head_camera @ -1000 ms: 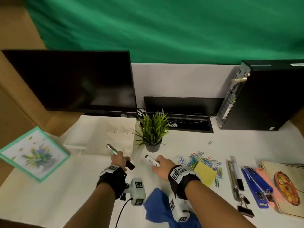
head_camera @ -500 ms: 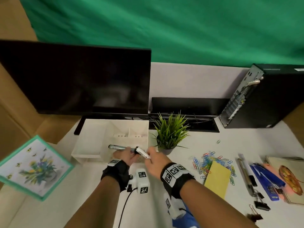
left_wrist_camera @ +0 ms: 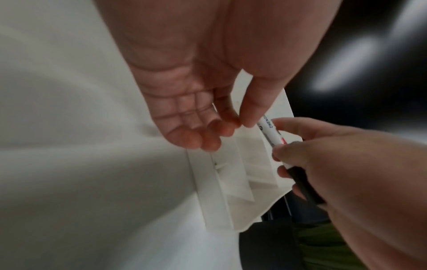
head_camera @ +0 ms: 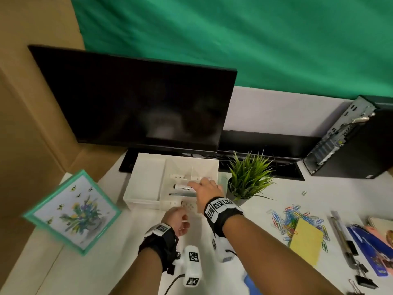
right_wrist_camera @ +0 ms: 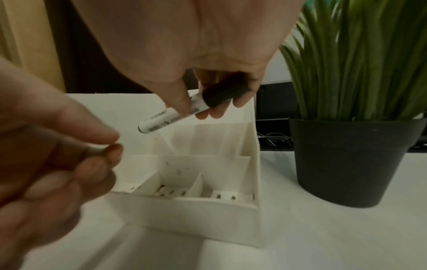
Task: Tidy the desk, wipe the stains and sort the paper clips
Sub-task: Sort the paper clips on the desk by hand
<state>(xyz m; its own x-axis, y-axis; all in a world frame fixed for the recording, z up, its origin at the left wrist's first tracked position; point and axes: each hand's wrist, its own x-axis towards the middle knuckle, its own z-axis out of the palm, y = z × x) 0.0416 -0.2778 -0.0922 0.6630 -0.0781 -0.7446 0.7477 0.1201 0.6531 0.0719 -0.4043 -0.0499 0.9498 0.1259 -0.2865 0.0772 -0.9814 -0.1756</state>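
At the far left a teal-framed picture of flowers and bees (head_camera: pixel 72 211) lies tilted on the white desk (head_camera: pixel 63 271), well apart from both hands. The left hand (head_camera: pixel 175 220) is just in front of the near wall of the white plastic organiser box with small compartments (head_camera: pixel 146 182). Its fingers (left_wrist_camera: pixel 208 131) are loosely bent and hold nothing, with the tips close to the box rim.

The right hand (head_camera: pixel 205 191) reaches over the right part of the box. Its thumb and fingers (right_wrist_camera: pixel 177 98) are closed around the white marker with a black cap (right_wrist_camera: pixel 184 113); the black end is inside the hand and the white end points left, over the open compartments. In the head view a second dark pen (head_camera: pixel 182 194) lies in the box just near the fingers, towards the person.

Just right of the right hand stands a small green artificial plant in a dark pot (head_camera: pixel 248 177). Further right, well apart from the fingers, a pile of coloured paper clips (head_camera: pixel 287 220) lies on the desk, partly under a yellow sticky note pad (head_camera: pixel 306 241). Behind the box stands a black monitor (head_camera: pixel 136 103).
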